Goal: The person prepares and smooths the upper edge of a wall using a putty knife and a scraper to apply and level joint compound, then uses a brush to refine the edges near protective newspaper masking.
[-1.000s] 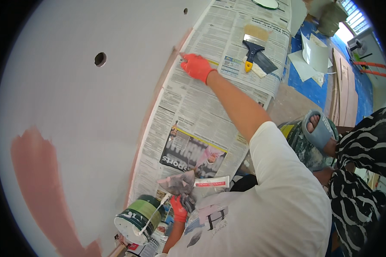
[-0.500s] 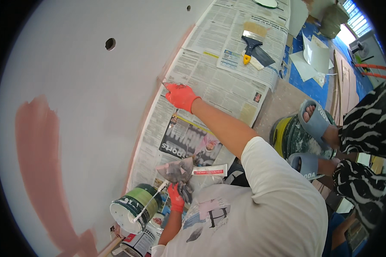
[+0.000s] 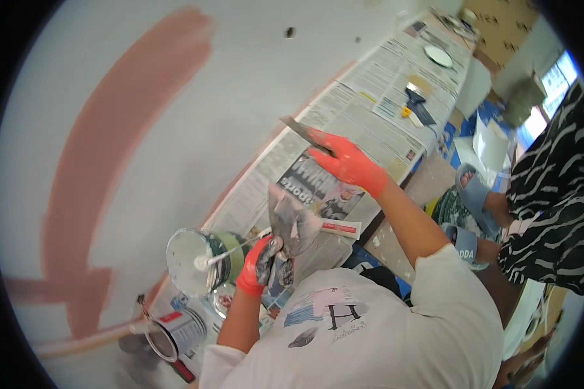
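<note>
My left hand (image 3: 255,266), in an orange-red glove with a dark grey palm, grips a broad filling knife (image 3: 294,223) smeared with pinkish filler. Its wide blade points up and away from me, over the newspaper (image 3: 344,123). Farther out, my right hand (image 3: 352,163), gloved alike, is closed on a putty knife (image 3: 307,136). That blade points left toward the wall (image 3: 156,175), above the newspaper's wall-side edge; whether it touches is hard to tell. A white and red tube (image 3: 341,228) lies just right of the broad blade.
A green-banded bucket (image 3: 194,259) with a white handle stands left of my left hand, an open tin (image 3: 169,334) nearer. A wide brush (image 3: 415,94) and a round white lid (image 3: 438,56) lie farther along the newspaper. Another person's sandalled foot (image 3: 477,188) is at the right.
My right hand has drawn back from the wall edge with its putty knife, closer to my left hand. The broad knife has turned more upright. The view has swung, showing more wall.
</note>
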The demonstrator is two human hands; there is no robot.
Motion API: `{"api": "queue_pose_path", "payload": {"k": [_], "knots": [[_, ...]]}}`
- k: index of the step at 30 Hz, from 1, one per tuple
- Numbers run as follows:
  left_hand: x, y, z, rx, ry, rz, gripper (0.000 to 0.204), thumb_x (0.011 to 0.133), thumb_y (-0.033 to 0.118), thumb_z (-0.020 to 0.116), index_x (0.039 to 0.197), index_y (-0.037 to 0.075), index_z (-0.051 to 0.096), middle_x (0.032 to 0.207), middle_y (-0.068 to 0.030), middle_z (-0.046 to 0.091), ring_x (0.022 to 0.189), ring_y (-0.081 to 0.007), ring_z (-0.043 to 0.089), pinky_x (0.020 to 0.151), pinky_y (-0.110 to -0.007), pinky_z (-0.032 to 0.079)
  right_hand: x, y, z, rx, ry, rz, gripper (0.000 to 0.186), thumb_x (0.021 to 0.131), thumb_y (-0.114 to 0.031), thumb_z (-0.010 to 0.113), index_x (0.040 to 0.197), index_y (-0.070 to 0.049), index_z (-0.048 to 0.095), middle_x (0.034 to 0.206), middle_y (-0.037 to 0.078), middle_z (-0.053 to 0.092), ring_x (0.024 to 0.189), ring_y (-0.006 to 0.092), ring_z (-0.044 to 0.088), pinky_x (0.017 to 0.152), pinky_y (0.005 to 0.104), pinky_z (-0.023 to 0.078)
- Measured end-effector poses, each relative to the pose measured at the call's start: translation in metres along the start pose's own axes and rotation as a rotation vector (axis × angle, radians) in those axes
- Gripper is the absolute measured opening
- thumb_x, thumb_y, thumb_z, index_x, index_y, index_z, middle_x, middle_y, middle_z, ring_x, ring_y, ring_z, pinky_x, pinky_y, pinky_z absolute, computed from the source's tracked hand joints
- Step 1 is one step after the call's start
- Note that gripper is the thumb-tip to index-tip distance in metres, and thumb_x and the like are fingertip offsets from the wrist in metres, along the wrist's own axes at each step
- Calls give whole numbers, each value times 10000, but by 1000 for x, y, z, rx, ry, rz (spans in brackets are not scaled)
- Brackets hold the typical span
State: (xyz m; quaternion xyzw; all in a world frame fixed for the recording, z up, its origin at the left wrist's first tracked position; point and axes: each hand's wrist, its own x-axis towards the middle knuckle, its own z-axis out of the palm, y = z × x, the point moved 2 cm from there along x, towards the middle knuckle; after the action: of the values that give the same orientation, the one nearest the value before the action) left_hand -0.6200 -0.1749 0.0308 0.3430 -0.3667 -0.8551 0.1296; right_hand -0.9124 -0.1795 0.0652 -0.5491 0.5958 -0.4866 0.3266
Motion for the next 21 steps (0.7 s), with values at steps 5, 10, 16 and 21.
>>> {"api": "queue_pose_path", "payload": {"k": [5, 10, 16, 21], "knots": [[-34, 27, 1, -57, -111, 52, 323, 973, 346, 532, 811, 69, 568, 625, -63, 573, 450, -164, 519, 456, -294, 421, -59, -83, 32, -138, -118, -339, 452, 867, -75, 616, 1314, -112, 568, 876, 118, 596, 757, 245, 569, 672, 341, 460], [-65, 11, -66, 879, -60, 496, 346, 870, 164, 582, 1185, 24, 598, 1185, -209, 570, 1068, -363, 556, 927, -407, 446, -79, -107, 40, -437, -202, -595, 500, 764, 0, 652, 1246, -129, 620, 803, 99, 566, 698, 263, 570, 629, 349, 465], [-98, 17, -65, 1275, -100, 1089, 505, 805, 87, 623, 1302, 31, 550, 1327, -229, 493, 1177, -408, 510, 1011, -435, 410, -95, -86, 32, -1013, -236, -708, 361, 838, -92, 614, 1192, -146, 653, 745, 96, 558, 691, 216, 582, 625, 343, 477], [-92, 26, -79, 1330, -178, 954, 510, 797, 136, 652, 1284, 15, 560, 1307, -235, 507, 1154, -403, 522, 984, -441, 423, -80, -77, -4, 282, -465, 232, 248, 944, -252, 563, 1063, -62, 669, 718, 95, 613, 676, 158, 606, 635, 312, 502]]}}
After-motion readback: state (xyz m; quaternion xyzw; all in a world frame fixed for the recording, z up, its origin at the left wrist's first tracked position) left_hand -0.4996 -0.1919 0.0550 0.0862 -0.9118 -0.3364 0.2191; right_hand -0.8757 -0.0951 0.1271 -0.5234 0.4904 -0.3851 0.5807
